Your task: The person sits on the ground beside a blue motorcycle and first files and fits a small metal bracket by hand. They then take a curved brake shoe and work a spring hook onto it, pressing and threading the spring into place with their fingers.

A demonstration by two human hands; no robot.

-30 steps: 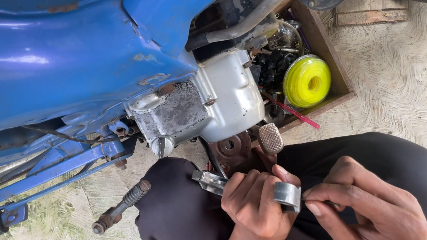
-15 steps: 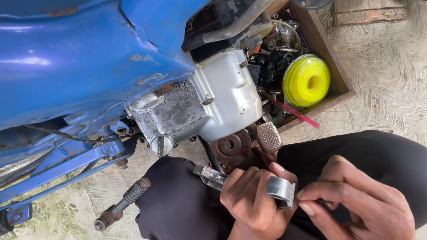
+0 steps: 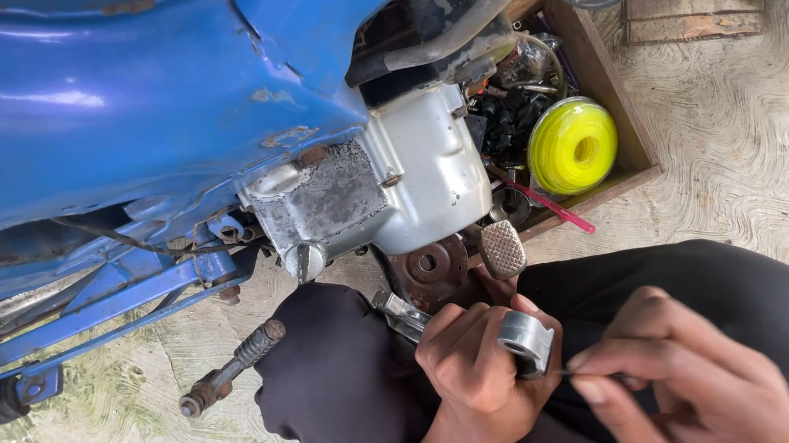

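Left hand: the left hand (image 3: 477,381) is wrapped around a short metal sleeve (image 3: 525,341) and a flat wrench (image 3: 400,312), fingers closed on both.
Right hand: the right hand (image 3: 688,386) pinches a thin wire-like pick (image 3: 563,373) between thumb and fingertips, its tip at the sleeve's lower edge.
Where the sleeve is: over the person's lap, just below the rusty round disc (image 3: 429,265) and the ribbed foot pedal (image 3: 503,249).
Handling: the sleeve looks rigid, smooth and probably greasy, so likely slippery; small but dense. Gripping round its outer wall, as now, seems safest.
Pick: looks slender, liable to bend or slip.
Above: blue motorcycle body (image 3: 132,110) and grey engine casing (image 3: 383,190).
Ground: pale patterned concrete floor (image 3: 738,173), outdoors by the look of it.
Nearby: a wooden box (image 3: 610,90) of parts with a yellow spool (image 3: 572,145), at the floor's upper right.
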